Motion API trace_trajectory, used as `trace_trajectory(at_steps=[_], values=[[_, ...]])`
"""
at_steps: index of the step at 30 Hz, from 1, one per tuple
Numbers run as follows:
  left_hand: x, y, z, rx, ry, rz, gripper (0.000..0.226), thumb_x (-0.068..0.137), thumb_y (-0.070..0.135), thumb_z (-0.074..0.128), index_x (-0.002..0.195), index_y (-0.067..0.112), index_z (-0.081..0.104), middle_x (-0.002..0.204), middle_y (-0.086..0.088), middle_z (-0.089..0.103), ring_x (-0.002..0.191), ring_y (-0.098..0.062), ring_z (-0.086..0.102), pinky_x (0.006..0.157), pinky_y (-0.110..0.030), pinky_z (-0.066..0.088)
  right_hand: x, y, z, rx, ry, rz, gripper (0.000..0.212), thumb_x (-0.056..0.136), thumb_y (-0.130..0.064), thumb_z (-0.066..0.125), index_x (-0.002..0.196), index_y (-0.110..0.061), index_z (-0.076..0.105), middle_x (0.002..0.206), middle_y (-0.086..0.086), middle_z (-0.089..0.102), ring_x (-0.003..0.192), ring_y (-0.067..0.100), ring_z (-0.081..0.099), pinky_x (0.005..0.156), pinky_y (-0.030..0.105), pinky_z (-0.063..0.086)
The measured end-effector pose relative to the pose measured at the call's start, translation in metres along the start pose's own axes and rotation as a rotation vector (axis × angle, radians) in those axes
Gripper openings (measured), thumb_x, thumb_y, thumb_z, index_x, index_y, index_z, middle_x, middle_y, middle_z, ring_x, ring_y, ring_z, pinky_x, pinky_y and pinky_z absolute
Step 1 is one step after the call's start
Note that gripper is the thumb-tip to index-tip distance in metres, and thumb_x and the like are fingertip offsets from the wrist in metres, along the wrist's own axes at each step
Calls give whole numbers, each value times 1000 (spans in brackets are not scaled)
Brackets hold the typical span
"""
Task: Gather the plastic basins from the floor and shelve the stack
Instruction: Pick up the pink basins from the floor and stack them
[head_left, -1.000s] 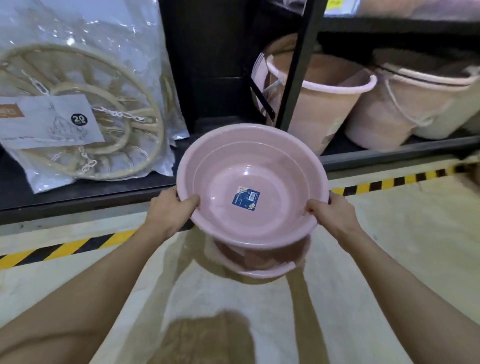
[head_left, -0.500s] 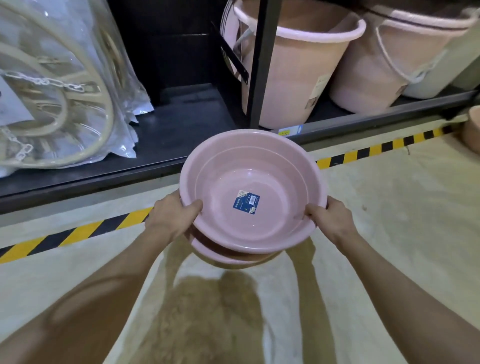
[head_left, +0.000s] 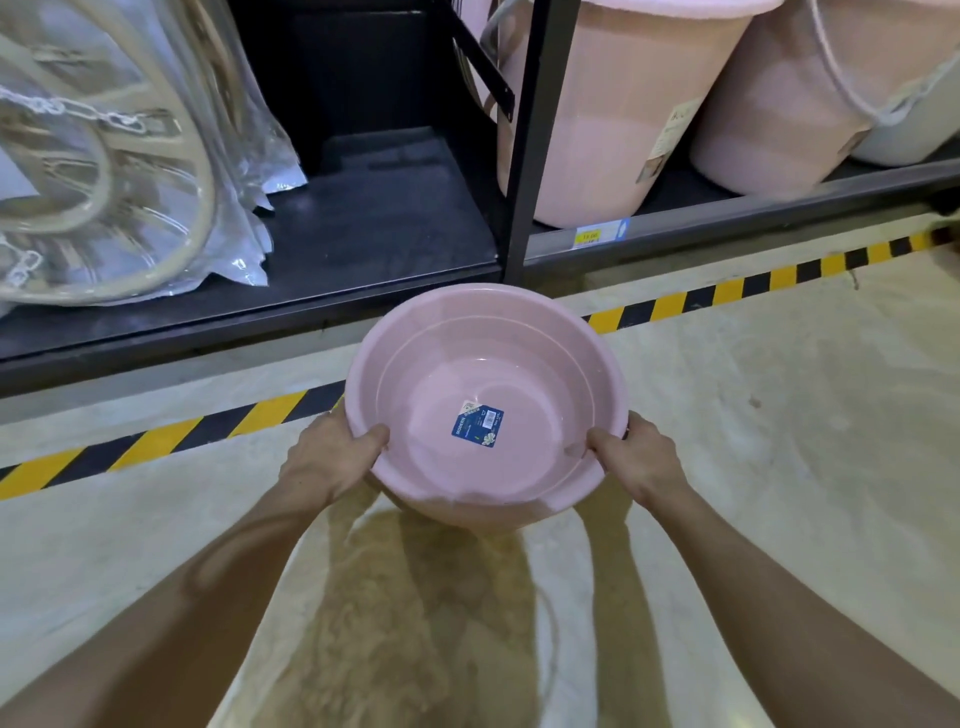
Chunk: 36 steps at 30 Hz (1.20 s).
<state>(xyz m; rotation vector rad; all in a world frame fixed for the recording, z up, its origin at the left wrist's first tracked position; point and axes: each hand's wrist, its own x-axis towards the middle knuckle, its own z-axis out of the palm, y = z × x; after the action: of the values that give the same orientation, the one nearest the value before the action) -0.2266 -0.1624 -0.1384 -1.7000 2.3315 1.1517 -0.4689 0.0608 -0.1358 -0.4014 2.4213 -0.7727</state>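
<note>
Head view, pink basin (head_left: 524, 358), blue label (head_left: 477, 428) inside

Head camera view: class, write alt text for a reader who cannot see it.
Two bare hands, left hand and right hand, hold a pink plastic basin by its rim above a pale floor. Ahead stands a low black shelf with pink buckets on it.

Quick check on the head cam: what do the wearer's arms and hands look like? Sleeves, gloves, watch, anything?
Both forearms are bare as far as the frame shows; no sleeve edge is visible. The left hand and right hand are ungloved. No watch, bracelet or ring is visible, and there are no markings or straps on either arm.
</note>
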Motion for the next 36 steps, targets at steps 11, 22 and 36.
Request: trace_trajectory(at_steps=[11,22,36], values=[[9,-9,20,-45,-56,-92,48,91,43,59,129,15,57,127,-15,65,113,-38,57,95,-43,48,2,12,12,-36,-88,61,66,68,-52,53,125,-19,56,115,10,66,102,33,62,91,45,53],[2,-2,15,-17,-39,-95,61,80,57,62,125,17,57,120,-14,66,111,-39,57,94,-46,49,13,21,11,-40,-50,55,59,84,-60,63,127,-21,55,105,1,68,91,27,62,78,39,48],[-57,99,-77,306,120,93,61,89,52,59,136,14,48,122,-17,65,113,-42,59,80,-40,44,-49,-56,-96,-187,105,10,63,86,-51,57,141,-24,47,127,8,65,112,33,61,76,37,40]])
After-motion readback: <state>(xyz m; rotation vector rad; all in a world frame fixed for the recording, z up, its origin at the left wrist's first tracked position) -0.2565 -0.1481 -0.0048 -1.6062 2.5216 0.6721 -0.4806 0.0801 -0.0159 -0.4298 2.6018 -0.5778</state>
